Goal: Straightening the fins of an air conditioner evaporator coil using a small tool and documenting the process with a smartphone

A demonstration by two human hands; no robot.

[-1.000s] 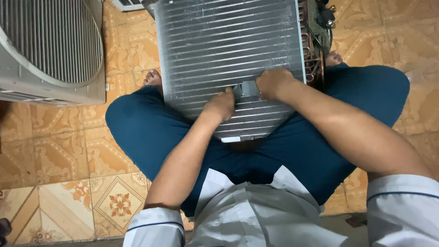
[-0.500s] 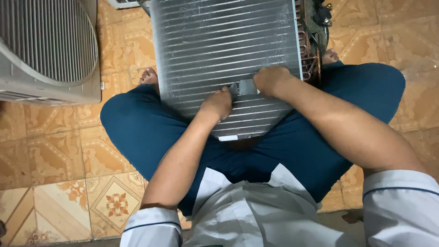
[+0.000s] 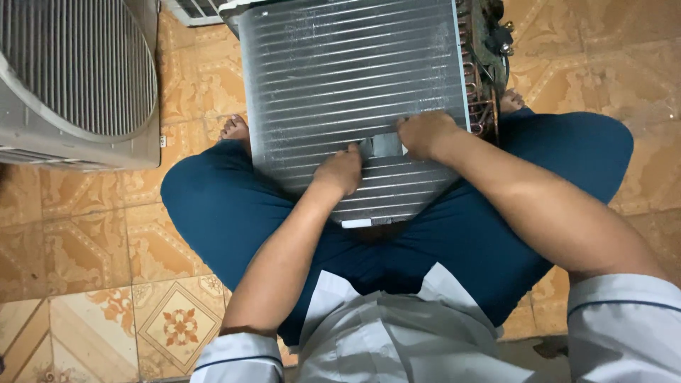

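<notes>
Finned coil (image 3: 355,92) rests across the crossed legs, its near edge at the lap; left hand (image 3: 340,170) and right hand (image 3: 424,133) lie curled on the fins, fingertips touching a small grey comb-like piece (image 3: 386,145) between them, exact grip unclear. Open tile floor (image 3: 92,234) lies left, fan unit (image 3: 78,78) far left, copper tubing (image 3: 482,85) along the coil's right edge. Hands and coil sit as half a second ago.

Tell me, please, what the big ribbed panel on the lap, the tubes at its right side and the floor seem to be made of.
Panel: probably thin aluminium fins, dull silver-grey, in fine close rows with horizontal ridges. Both hands rest on it, left hand and right hand, by a small grey tool of unclear material. Tubes: likely copper, reddish-brown bent loops. Floor: seemingly glazed ceramic tile, orange-tan pattern with slight sheen and grout lines.
</notes>
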